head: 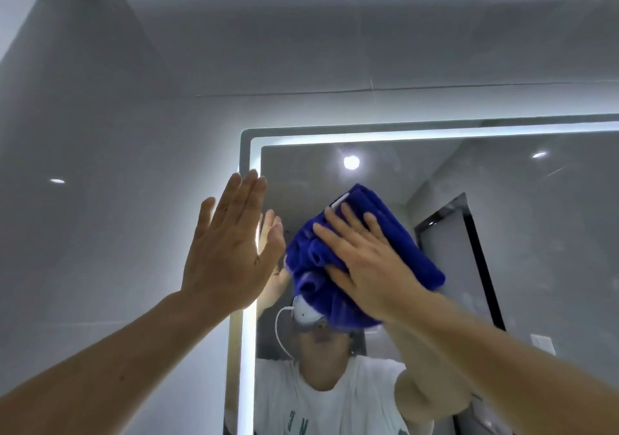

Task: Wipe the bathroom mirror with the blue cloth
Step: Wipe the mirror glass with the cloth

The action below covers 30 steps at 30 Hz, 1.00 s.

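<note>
The bathroom mirror has a lit white band along its top and left edges. A folded blue cloth lies flat against the glass in the mirror's upper left part. My right hand presses on the cloth with straight, spread fingers. My left hand is raised with flat, straight fingers at the mirror's lit left edge, holding nothing; whether it touches the glass I cannot tell. The mirror reflects both hands and a person in a white shirt.
Glossy grey wall tiles surround the mirror on the left and above. A dark door frame and a ceiling spotlight appear as reflections in the glass.
</note>
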Motion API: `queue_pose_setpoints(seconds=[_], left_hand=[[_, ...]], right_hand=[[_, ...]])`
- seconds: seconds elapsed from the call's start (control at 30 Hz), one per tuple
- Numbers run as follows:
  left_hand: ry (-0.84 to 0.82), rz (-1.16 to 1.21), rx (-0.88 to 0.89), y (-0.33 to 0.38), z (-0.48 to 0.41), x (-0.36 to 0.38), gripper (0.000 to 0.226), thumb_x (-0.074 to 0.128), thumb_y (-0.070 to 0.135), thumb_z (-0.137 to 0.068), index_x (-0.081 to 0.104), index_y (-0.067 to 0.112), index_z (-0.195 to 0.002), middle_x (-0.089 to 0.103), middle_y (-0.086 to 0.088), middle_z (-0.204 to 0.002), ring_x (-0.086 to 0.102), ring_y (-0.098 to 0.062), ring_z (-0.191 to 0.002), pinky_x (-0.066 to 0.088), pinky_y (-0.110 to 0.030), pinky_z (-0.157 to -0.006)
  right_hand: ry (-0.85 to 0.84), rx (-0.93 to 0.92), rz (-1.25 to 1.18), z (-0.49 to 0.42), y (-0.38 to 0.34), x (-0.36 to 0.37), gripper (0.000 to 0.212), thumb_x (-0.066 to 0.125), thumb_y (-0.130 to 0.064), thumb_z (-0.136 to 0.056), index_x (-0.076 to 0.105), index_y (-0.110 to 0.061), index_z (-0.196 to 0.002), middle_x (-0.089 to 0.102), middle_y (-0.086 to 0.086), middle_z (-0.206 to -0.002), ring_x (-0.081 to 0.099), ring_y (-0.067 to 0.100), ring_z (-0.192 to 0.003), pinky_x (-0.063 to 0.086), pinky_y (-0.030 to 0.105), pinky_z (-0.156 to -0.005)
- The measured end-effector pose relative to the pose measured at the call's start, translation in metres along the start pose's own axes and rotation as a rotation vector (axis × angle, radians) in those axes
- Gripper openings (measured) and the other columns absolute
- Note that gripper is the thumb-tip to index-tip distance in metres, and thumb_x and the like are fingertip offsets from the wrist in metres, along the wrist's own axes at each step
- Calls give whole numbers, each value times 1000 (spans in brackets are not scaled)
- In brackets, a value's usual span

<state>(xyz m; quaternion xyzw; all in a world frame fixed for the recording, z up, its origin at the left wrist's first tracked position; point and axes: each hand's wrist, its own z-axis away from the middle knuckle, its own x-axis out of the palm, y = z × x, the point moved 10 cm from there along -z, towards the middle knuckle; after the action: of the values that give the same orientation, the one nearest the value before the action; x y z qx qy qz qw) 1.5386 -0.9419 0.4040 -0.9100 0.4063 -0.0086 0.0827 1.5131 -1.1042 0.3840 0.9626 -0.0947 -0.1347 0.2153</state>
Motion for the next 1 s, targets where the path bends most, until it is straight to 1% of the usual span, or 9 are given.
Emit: queue_pose_setpoints(seconds=[0.13,0.2,0.27,0.37,0.43,0.6,0.73,0.83,1.0], left_hand=[[12,1,-2,-8,0,-7,68,16,55,-95,14,24,-155,1,11,-160,-6,-5,-148,-11,-30,-118],[11,-2,10,-11,0,-9,68,18,55,-95,16,24,-155,3,11,-160,-6,-4,-147,-13,-27,-117],[22,-14,16,-15,-1,-10,67,23,53,-95,18,23,-155,3,11,-159,-7,-2,-146,-17,-24,-114],[31,-45,22,-21,-5,-13,66,21,52,-97,16,21,-156,4,11,-160,-8,-1,-146,-17,-23,-115],[28,-29,28,-20,-8,-13,68,16,52,-96,13,20,-156,6,8,-161,-7,-2,-147,-10,-27,-117],[14,-7,42,-6,-12,-9,68,8,54,-95,-3,23,-154,-3,10,-161,-14,0,-146,-11,-27,-117],[7,-7,36,-2,-11,-7,67,16,51,-97,5,23,-157,-3,11,-162,-14,1,-146,-15,-24,-115],[13,-6,34,-6,-9,-11,66,18,51,-97,9,23,-157,-3,13,-161,-14,2,-145,-18,-20,-113],[7,-23,6,-24,2,-19,67,17,55,-94,10,27,-155,-1,12,-160,-10,-2,-146,-16,-26,-116]], right_hand=[[152,308,-24,-54,77,-37,50,34,-32,-102,24,-21,-150,21,3,-159,6,23,-148,-4,42,-117],[148,428,11,-85,101,-44,50,30,-33,-103,22,-18,-151,18,7,-159,6,27,-148,0,47,-117],[115,445,57,-117,97,-42,52,28,-34,-103,20,-15,-151,16,11,-159,6,31,-147,2,49,-117],[125,280,83,-141,44,-35,52,32,-34,-101,27,-11,-148,25,14,-155,13,34,-145,10,50,-115],[130,160,87,-131,4,-23,52,34,-33,-100,30,-11,-147,29,13,-154,15,33,-145,11,49,-115],[-4,-106,51,-50,-52,9,55,27,-38,-102,20,-17,-152,15,5,-160,-1,23,-148,-17,35,-115],[-124,-240,81,1,-38,13,53,29,-40,-103,17,-25,-152,8,-4,-160,-13,12,-146,-19,30,-115],[-25,-58,63,-23,17,-17,53,39,-34,-102,23,-22,-151,16,-1,-159,-4,13,-146,-15,28,-114],[100,377,13,-102,83,-40,51,30,-32,-104,22,-17,-151,17,6,-160,4,25,-148,1,44,-117]])
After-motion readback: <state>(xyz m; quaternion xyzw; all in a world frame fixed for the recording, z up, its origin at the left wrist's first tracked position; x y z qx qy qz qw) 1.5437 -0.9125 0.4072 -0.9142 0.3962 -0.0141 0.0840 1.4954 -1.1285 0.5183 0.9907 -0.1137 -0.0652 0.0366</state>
